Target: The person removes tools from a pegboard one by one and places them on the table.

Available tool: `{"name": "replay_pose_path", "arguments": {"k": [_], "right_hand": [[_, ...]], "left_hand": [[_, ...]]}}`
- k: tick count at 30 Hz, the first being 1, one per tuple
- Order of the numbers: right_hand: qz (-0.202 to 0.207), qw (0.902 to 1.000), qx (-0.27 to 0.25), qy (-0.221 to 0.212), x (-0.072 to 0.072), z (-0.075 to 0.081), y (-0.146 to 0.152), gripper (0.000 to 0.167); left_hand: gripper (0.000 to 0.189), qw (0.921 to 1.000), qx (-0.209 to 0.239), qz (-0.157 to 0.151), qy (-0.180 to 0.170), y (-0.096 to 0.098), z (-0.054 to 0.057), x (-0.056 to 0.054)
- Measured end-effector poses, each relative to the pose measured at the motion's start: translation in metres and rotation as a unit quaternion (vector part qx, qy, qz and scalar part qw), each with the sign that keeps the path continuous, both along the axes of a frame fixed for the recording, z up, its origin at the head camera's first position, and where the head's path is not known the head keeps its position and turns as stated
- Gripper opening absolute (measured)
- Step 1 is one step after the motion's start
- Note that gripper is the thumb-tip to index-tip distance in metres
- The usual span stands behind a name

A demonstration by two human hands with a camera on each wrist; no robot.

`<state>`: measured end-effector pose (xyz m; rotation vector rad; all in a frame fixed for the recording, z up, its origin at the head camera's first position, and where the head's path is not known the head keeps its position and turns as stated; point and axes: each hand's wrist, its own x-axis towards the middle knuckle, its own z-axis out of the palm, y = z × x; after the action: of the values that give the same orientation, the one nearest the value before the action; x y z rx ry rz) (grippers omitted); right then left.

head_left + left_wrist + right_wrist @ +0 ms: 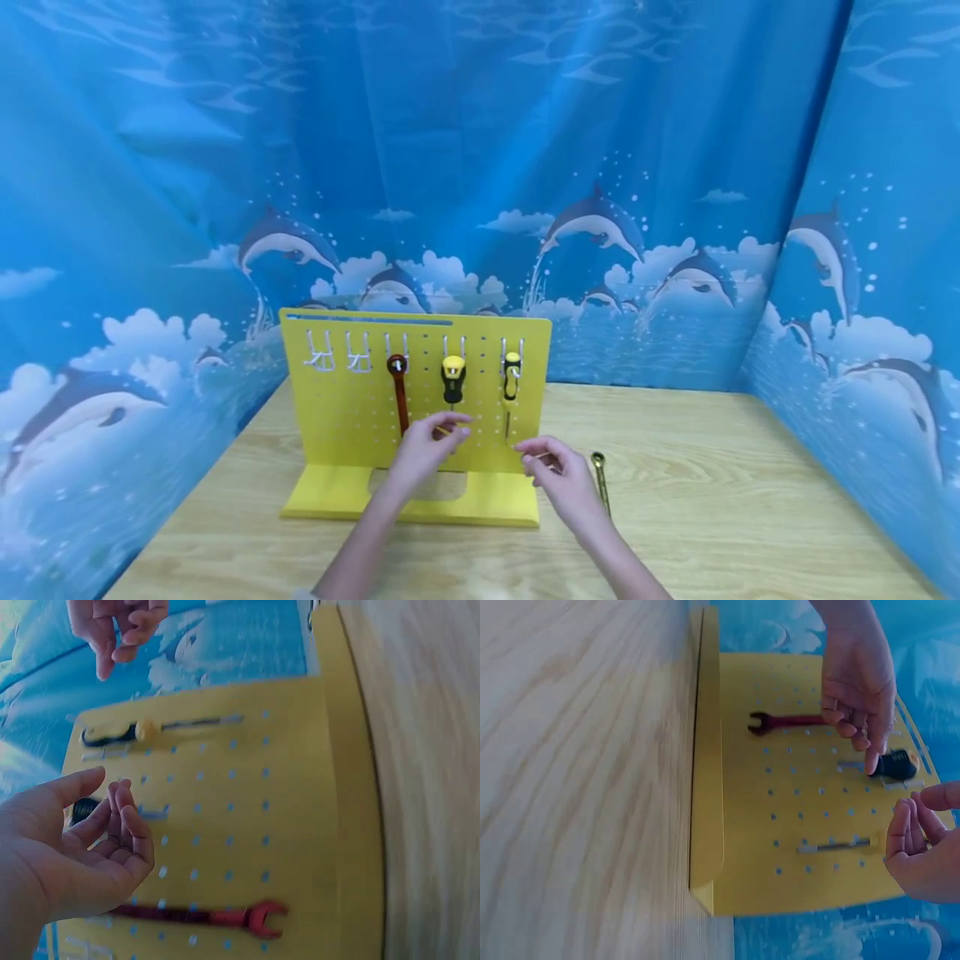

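One broad counter point(712, 483), yellow pegboard point(337, 437) upright at left! Left hand point(426, 450) in front, right hand point(562, 482) near its right edge: apart, fingers loosely bent, gripping nothing. Red wrench point(401, 402) hangs vertically, forked end down, left hand partly masking it; brass wrench point(602, 477) lies right, ring far; slim screwdriver point(511, 387), stubby screwdriver point(453, 388) hang tip-down.

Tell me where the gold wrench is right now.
In the head view, the gold wrench lies on the wooden table, to the right of the yellow pegboard and just beside the right hand.
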<state>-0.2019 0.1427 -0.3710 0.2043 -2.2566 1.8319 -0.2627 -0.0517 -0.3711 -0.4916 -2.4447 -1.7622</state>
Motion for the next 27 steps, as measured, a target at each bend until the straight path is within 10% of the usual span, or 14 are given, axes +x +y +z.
{"name": "replay_pose_path", "arguments": {"k": [8, 18, 27], "right_hand": [[0.082, 0.9961, 0.031, 0.007, -0.021, -0.01, -0.043, 0.018], [0.102, 0.9946, 0.018, -0.005, -0.056, -0.033, -0.093, 0.022], [0.091, 0.9953, 0.029, 0.013, -0.078, -0.053, -0.117, 0.029]], "left_hand": [[0.023, 0.9973, -0.002, 0.073, 0.01, -0.046, 0.009, -0.009], [0.023, 0.9802, 0.06, 0.184, 0.04, -0.066, -0.006, -0.028], [0.025, 0.9765, 0.122, 0.17, 0.051, -0.058, -0.018, -0.033]]}}
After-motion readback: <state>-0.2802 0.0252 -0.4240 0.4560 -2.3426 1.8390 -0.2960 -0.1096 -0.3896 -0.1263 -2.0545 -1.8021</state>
